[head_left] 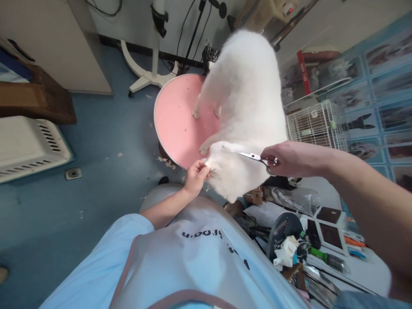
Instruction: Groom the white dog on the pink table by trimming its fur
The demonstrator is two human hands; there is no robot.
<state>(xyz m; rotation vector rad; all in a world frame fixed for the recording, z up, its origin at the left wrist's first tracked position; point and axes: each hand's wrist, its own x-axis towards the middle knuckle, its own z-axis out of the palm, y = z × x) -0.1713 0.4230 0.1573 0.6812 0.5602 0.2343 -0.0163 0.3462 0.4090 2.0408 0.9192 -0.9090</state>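
Your apron (pixel 193 266): dark lettering on the front, inverted from your viewpoint and broken by folds; you can pick out a double "o", no whole word. Red strip (pixel 304 72), right side: pale lettering, too small for you to read. Brown box (pixel 254 195): dark print, illegible. Beige machine (pixel 273 13), top: small red lit mark, indistinct.

Soft light; white fur (pixel 249 86) brightest, fine detail smeared; edges stretched
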